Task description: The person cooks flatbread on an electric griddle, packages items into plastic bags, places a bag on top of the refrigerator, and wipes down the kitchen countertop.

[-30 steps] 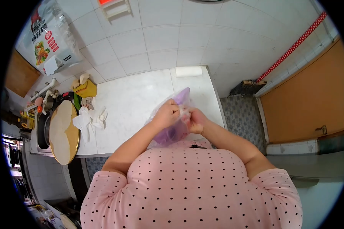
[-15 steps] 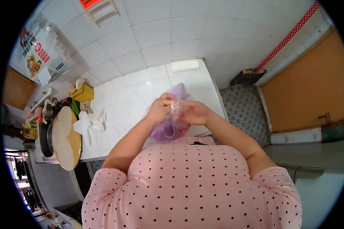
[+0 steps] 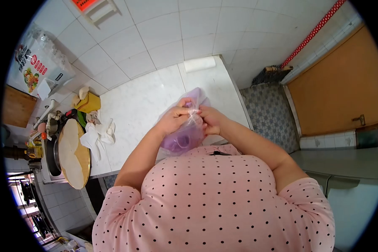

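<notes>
My left hand (image 3: pixel 171 121) and right hand (image 3: pixel 213 121) are pinching a translucent purplish plastic bag (image 3: pixel 181 140), fingers closed. Its long axis is slanting away rightward, narrow end foremost.

Left grip (image 3: pixel 172 120) beside right grip (image 3: pixel 213 119), both curled inward

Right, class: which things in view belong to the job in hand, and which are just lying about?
In the job:
plastic bag, clear and purple, pinched by both hands
left hand
right hand

Lying about:
white roll
white cloth
yellow box
</notes>
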A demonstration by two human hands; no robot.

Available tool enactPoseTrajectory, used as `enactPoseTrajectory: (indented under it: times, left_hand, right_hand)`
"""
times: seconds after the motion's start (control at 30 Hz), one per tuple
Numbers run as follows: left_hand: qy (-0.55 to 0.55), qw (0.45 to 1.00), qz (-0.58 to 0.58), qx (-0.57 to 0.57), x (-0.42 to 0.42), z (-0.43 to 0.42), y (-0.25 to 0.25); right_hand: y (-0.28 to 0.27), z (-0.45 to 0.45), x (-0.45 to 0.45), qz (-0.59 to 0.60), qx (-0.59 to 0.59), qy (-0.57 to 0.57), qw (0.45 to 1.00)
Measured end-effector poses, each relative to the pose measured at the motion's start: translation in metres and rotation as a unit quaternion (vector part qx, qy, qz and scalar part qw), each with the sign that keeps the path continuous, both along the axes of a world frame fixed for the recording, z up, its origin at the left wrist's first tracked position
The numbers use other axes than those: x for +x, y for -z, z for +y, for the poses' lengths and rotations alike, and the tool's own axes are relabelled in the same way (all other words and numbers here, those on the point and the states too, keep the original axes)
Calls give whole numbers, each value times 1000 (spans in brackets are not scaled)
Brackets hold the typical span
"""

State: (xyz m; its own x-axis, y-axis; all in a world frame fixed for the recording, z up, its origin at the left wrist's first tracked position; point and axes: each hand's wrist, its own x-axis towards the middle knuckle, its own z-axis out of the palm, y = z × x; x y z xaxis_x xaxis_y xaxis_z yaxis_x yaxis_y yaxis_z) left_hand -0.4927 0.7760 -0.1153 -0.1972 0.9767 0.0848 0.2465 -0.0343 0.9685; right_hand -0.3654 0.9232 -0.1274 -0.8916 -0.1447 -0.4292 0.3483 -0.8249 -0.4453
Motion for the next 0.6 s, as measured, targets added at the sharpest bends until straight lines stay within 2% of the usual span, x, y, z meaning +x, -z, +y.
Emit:
enactPoseTrajectory:
  times: [0.1, 0.2, 0.23, 0.3, 0.33, 0.37, 0.43, 0.47, 0.53, 0.57, 0.6]
  left_hand:
    - [-38, 997, 18, -63, 7, 3, -26]
    - [-79, 974, 213, -4, 13, 5, -26]
    - [-82, 956, 281, -15, 12, 3, -30]
    - [-82, 906, 413, -39, 7, -5, -43]
    - [-95, 901, 418, -66, 3, -9, -45]
    - [-108, 895, 422, -92, -5, -15, -46]
    - [-117, 872, 465, -101, -29, -30, -30]
    - [-120, 877, 451, -113, -32, -36, -12]
    - [-127, 884, 431, -128, -36, -37, -7]
    - [-173, 906, 378, -86, -31, -35, -7]
    - [-200, 946, 224, -123, -29, -33, -11]
  right_hand:
    - [1, -1, 3, -19, 3, -1, 1000]
    - [-2, -7, 5, -41, -30, 47, 998]
    - [-11, -10, 4, -53, -44, 72, 995]
    - [-41, -7, 10, -56, 146, 82, 984]
    - [-50, -3, 15, -58, 240, 88, 965]
    - [-48, 4, 19, -2, 353, 61, 934]
    - [-36, 19, 27, 110, 557, -1, 823]
    - [-23, 24, 33, 105, 565, -8, 819]
    - [5, 34, 35, 102, 586, -13, 803]
    - [16, 36, 35, 105, 553, 8, 827]
    - [12, 32, 33, 112, 491, 76, 861]
